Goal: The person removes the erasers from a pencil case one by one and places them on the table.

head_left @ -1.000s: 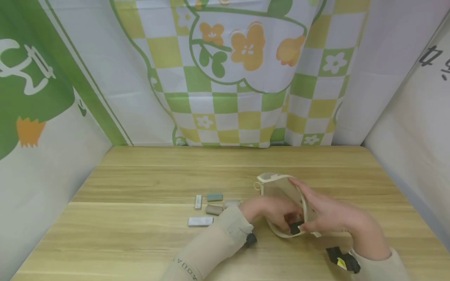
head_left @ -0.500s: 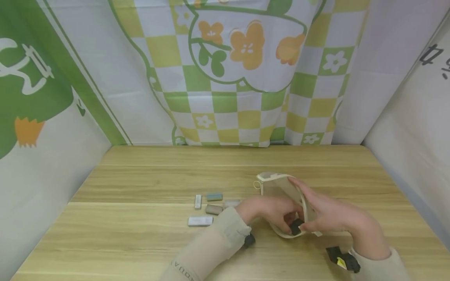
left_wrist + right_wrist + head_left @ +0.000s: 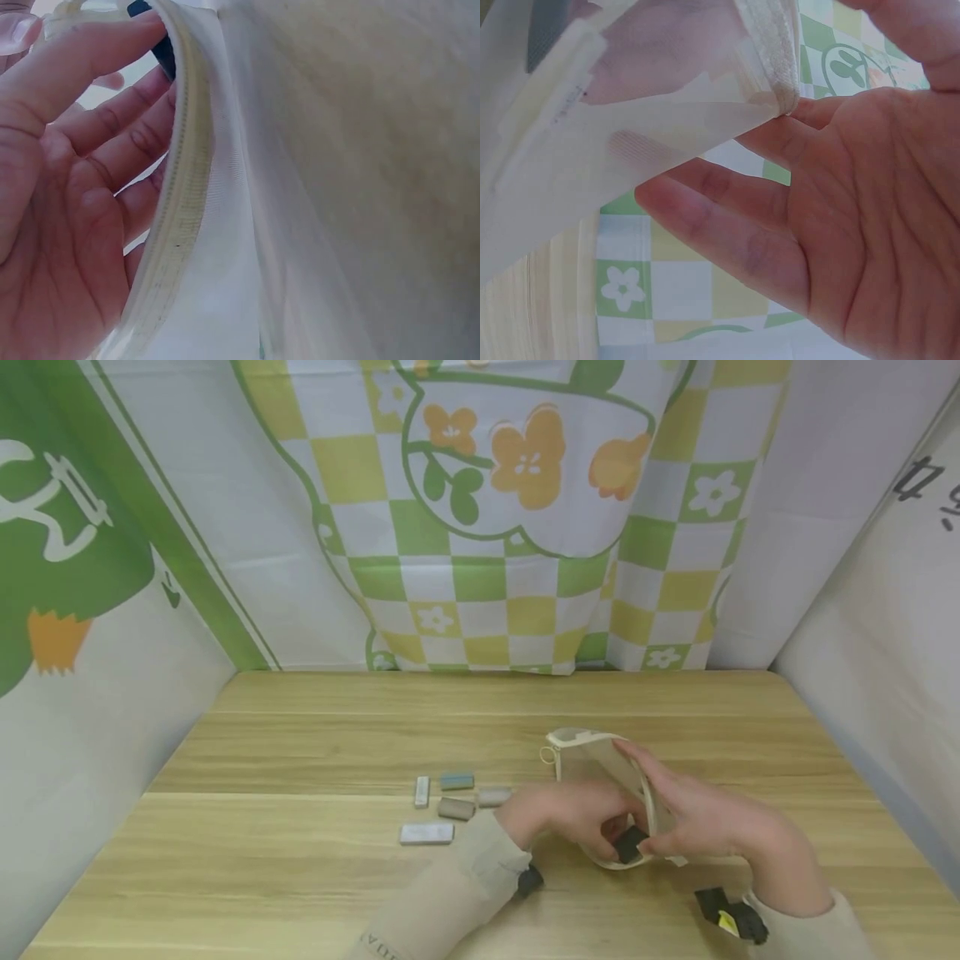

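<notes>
A sheer beige zip pouch [image 3: 596,760] stands gaping at the right of the table. My right hand [image 3: 708,814] grips its right edge, the thumb at the lower rim and fingers behind the fabric. My left hand [image 3: 573,810] reaches into the mouth and pinches a small black block [image 3: 630,843]. In the left wrist view the block [image 3: 161,49] sits at the thumb tip, partly behind the zipper edge [image 3: 176,165]. Through the thin fabric in the right wrist view the dark block [image 3: 546,34] shows beside a pale printed strip [image 3: 547,101].
Left of the pouch lie a white block [image 3: 427,834], a smaller upright-lying white block [image 3: 422,792], a blue-green block [image 3: 457,781], a brown cylinder [image 3: 456,808] and a grey piece [image 3: 493,797]. A patterned curtain [image 3: 525,610] hangs behind the wooden table [image 3: 300,735].
My left forearm has shifted slightly left and down, baring more of the grey piece. The black block stays at the pouch mouth, and my right hand keeps its hold.
</notes>
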The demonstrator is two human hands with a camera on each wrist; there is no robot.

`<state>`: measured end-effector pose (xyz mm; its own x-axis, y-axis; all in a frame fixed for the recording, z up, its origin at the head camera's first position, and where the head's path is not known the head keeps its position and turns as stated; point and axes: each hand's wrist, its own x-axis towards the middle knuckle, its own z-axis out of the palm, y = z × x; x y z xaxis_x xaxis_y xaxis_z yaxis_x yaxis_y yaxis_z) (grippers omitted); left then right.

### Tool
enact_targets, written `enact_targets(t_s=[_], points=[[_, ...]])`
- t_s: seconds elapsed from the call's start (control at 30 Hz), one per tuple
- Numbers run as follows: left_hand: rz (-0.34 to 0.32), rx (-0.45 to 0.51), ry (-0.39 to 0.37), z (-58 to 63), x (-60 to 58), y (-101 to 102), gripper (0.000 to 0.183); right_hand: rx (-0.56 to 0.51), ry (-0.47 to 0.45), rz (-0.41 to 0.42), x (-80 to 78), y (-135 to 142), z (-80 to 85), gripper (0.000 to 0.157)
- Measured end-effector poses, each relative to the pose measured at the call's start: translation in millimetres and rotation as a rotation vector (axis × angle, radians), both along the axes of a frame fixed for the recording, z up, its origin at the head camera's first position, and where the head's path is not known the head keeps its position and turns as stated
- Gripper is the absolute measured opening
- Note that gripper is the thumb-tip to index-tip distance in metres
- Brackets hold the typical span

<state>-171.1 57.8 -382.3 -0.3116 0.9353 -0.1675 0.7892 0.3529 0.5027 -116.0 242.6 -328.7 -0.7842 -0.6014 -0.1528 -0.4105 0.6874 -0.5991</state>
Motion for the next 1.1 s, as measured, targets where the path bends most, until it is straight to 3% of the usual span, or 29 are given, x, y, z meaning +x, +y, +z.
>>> enact_targets(t_s=[0.23,0.53,0.8,1.1], points=[[0.038,0.018,-0.003,4.7,0.8,-6,0.044,0.002,0.055,0.016,-0.4,1,-0.7,0.117],[0.011,0.075,0.049,4.6,3.1,-13,0.048,-0.017,0.057,0.013,-0.2,3,-0.7,0.118],[-0.011,0.102,0.078,12.2,6.8,-16,0.047,-0.007,0.050,0.005,0.3,2,1.8,0.119],[0.008,0.117,0.045,16.2,10.6,-25,0.046,-0.009,0.028,-0.004,0.8,3,1.2,0.117]])
